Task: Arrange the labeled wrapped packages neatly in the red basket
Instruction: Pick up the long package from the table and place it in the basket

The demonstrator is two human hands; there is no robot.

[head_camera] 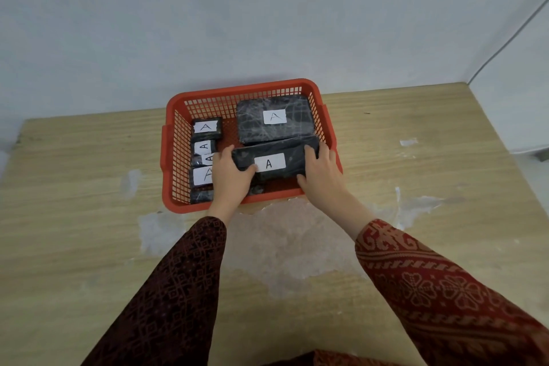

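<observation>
Both hands were inside the red basket [178, 140], closed on the two short ends of a long black wrapped package [276, 162]. The left hand [230, 177] gripped the package's left end, thumb on top near the white label [269, 162] marked "A", the fingers curled over the far edge. The right hand [319, 171] clasped the right end, fingers wrapped over the top corner and thumb along the near side. The long package lay between the two hands, across the near right part of the basket, its label facing up; whether it rested on the basket floor or was held slightly above it could not be told.

Just beyond the hands, at the far right of the basket, a larger flat wrapped package [274, 119] lay with its own "A" label up, its near edge touching or almost touching the long one. To the left of the left hand, a column of small wrapped packages [205, 154] ran along the basket's left wall, each with an "A" label; the nearest were partly hidden by the left hand and wrist.

The basket stood on a wooden table [74, 172] close to a pale wall [208, 24]. Patterned dark red sleeves [430, 285] covered both forearms, and whitish worn patches [282, 241] marked the table beneath the wrists.
</observation>
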